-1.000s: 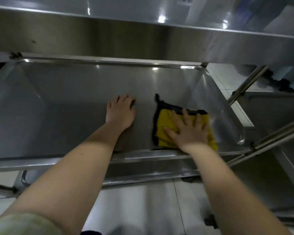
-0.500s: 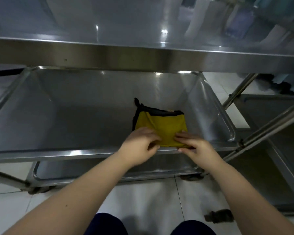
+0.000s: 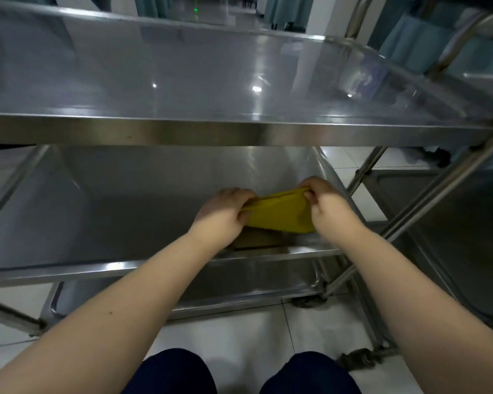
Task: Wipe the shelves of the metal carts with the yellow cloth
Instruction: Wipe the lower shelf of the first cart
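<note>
The yellow cloth (image 3: 279, 213) is held just above the near right part of the cart's middle shelf (image 3: 120, 206). Its left end is gripped by the curled fingers of the left hand (image 3: 222, 214); its right end is pinched by the right hand (image 3: 329, 206). The top shelf (image 3: 182, 81) lies above.

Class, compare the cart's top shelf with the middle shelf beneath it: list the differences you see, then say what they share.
The top shelf is bright and mirrors spots of light; the middle shelf is darker, shaded beneath it. The left hand and right hand grip the cloth over the middle shelf, not the top shelf. The middle shelf shows sloping side walls; the top shelf shows a flat front edge. Both are shiny metal.
</note>
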Demonstrator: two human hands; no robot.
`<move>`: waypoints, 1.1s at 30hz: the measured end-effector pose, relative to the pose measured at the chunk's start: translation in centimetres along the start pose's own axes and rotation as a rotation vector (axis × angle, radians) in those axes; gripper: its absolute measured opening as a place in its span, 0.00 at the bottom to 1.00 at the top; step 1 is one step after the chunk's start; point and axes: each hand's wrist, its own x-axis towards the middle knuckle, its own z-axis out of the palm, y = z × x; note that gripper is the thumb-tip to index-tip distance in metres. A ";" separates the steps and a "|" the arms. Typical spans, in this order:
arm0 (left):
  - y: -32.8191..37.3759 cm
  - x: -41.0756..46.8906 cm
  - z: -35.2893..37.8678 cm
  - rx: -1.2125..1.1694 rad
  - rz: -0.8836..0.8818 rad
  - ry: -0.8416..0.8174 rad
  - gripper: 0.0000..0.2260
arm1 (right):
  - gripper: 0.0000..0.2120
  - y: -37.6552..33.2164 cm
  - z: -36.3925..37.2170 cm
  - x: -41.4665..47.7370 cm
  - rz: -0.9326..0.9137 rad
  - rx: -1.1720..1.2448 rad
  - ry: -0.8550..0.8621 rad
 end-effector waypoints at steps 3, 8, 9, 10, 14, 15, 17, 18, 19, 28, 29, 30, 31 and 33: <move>1.8 -1.6 -1.6 0.019 0.125 0.054 0.15 | 0.09 -0.2 -2.6 -3.5 -0.112 0.025 -0.048; 2.3 -7.6 2.1 0.027 0.316 0.032 0.16 | 0.09 2.2 -0.8 -10.9 -0.201 0.042 -0.011; 2.0 -8.6 3.8 0.033 0.304 -0.012 0.16 | 0.07 3.3 0.5 -11.9 -0.187 0.052 -0.020; 1.5 -9.4 5.6 0.035 0.282 -0.055 0.15 | 0.06 4.6 2.0 -12.6 -0.173 0.063 -0.035; -1.2 -10.9 13.0 0.022 0.150 -0.193 0.15 | 0.06 10.3 9.0 -14.2 -0.122 0.091 -0.120; -1.9 -11.1 14.8 0.020 0.113 -0.227 0.16 | 0.06 11.8 10.9 -14.4 -0.097 0.088 -0.142; -3.4 -10.8 18.2 0.020 0.053 -0.282 0.16 | 0.06 14.7 14.5 -14.5 -0.063 0.087 -0.168; -4.2 -10.5 19.8 0.021 0.038 -0.304 0.16 | 0.07 15.9 16.1 -14.4 -0.050 0.097 -0.170; -4.9 -9.9 21.3 0.027 0.026 -0.320 0.15 | 0.07 16.9 17.5 -13.9 -0.032 0.109 -0.164; -8.2 0.3 25.1 0.093 -0.193 -0.033 0.15 | 0.12 21.4 20.9 -1.6 0.079 0.022 -0.060; -8.2 0.8 25.5 0.092 -0.170 0.021 0.15 | 0.10 21.8 21.2 -1.0 0.099 0.038 -0.016; -8.5 1.0 26.3 0.095 -0.135 0.058 0.14 | 0.09 22.3 21.7 -0.7 0.092 0.050 0.038; -8.7 0.9 27.5 0.099 -0.100 0.077 0.14 | 0.09 23.2 22.6 -0.9 0.080 0.055 0.084; -9.5 0.2 30.6 0.097 -0.103 0.025 0.14 | 0.09 25.7 24.8 -2.3 0.042 0.037 0.105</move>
